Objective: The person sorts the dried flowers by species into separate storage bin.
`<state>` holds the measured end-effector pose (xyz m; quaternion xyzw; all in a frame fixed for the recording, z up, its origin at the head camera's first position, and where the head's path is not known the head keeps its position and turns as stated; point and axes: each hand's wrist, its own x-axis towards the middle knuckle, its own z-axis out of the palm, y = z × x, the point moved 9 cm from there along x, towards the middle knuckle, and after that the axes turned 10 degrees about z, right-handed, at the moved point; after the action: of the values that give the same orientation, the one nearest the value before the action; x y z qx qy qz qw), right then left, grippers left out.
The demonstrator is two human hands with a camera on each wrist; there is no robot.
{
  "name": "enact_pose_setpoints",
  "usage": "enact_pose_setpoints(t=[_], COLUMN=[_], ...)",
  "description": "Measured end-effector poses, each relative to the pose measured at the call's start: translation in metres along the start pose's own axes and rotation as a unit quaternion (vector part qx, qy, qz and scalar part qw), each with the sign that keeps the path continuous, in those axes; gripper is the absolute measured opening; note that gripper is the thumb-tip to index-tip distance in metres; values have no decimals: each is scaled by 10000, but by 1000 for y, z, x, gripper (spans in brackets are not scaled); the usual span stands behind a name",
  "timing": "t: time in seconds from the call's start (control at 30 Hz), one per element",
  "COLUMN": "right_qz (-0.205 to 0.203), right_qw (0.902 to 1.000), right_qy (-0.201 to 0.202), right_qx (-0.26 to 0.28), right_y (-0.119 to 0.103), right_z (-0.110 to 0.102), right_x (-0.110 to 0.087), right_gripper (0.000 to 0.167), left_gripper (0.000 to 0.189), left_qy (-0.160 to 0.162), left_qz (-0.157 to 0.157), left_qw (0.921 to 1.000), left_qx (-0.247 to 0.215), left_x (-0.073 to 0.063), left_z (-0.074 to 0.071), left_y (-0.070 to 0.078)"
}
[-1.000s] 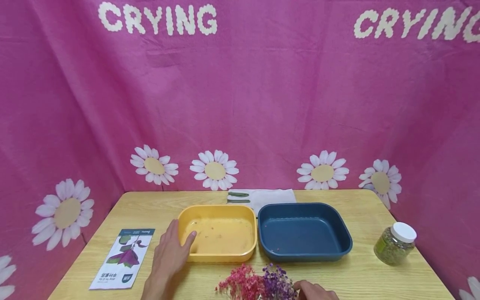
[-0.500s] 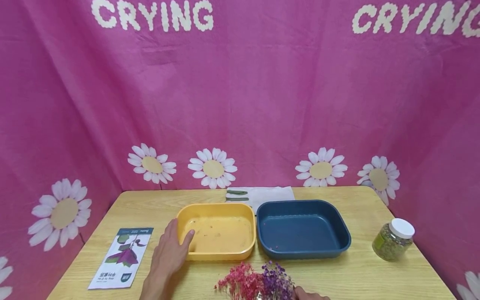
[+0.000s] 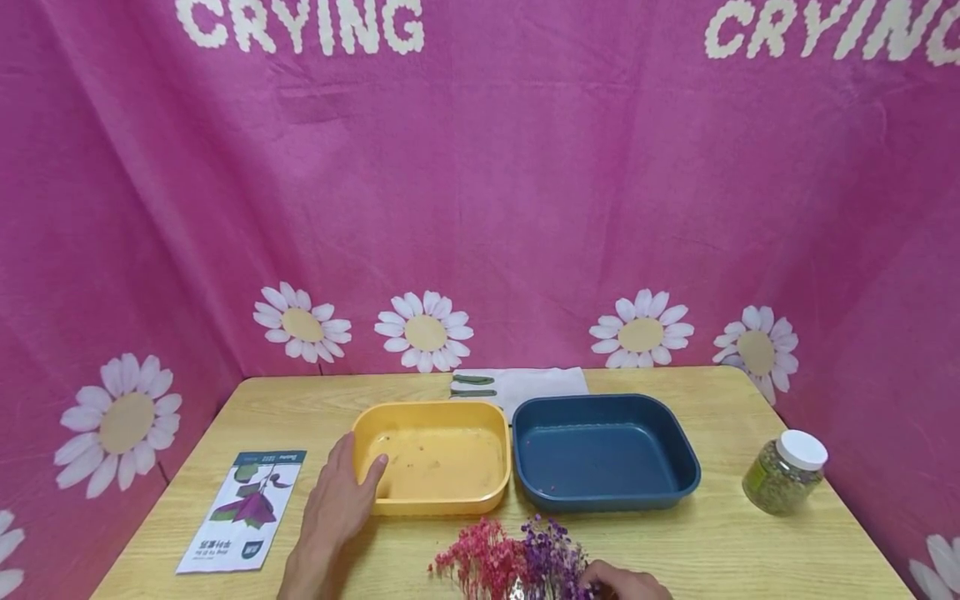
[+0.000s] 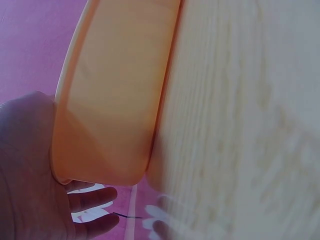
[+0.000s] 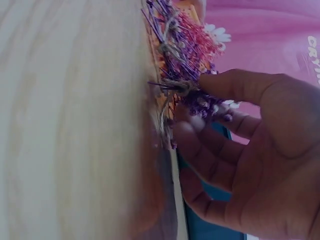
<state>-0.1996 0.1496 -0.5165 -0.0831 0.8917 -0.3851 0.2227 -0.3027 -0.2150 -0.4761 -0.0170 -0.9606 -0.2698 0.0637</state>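
Note:
My left hand [image 3: 336, 506] is at the left end of a yellow plastic tray [image 3: 442, 505], thumb over the rim and fingers down outside the wall. The left wrist view shows these fingers beyond the tray's corner. Low in the head view lie a bunch of pink dried flowers [image 3: 483, 558] and, beside it, purple dried flowers [image 3: 551, 557]. My right hand [image 3: 626, 581] is at the purple bunch's right side. In the right wrist view its thumb and index finger pinch at twine [image 5: 180, 86] tied round the purple stems; the lower fingers curl loosely.
A dark blue tray [image 3: 607, 503] stands right of the yellow one. Behind them lies a white cloth [image 3: 536, 382] with green strips. A seed packet [image 3: 242, 512] lies at left, a jar with a white lid [image 3: 783, 475] stands at right. A pink curtain [image 3: 510, 208] surrounds the table.
My right hand shifts slightly at the purple flowers, its fingers showing a little more now than half a second ago. My left hand stays on the yellow tray. The head view tilts down slightly.

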Motion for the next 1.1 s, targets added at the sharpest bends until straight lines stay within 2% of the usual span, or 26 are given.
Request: enact_pose_setpoints(t=[0.1, 0.2, 0.33, 0.53, 0.7, 0.93, 1.1], right_qz=[-419, -631, -552, -423, -551, 68, 176], right_qw=[9981, 9940, 9888, 9817, 9798, 9852, 9887], right_qy=[-42, 26, 181, 326, 369, 431, 580], right_qx=[451, 888, 1372, 1828, 1889, 1659, 1369], right_y=[-8, -16, -23, -26, -33, -46, -71], right_z=[-5, -12, -18, -25, -29, -33, -38], right_x=[-6, -9, -11, -10, -9, -1, 7], right_gripper=[20, 26, 34, 41, 43, 44, 35], left_gripper=[83, 83, 84, 83, 84, 82, 83], left_qy=[14, 17, 12, 19, 30, 50, -3], left_qz=[17, 35, 43, 20, 1, -42, -105], left_qw=[10000, 10000, 10000, 10000, 9999, 9999, 9998], left_qx=[-22, -27, -39, -90, -125, -145, -176], left_x=[0, 1, 2, 2, 1, 1, 0], left_z=[0, 0, -1, 0, 2, 0, 1], left_y=[0, 0, 0, 0, -1, -1, -2])
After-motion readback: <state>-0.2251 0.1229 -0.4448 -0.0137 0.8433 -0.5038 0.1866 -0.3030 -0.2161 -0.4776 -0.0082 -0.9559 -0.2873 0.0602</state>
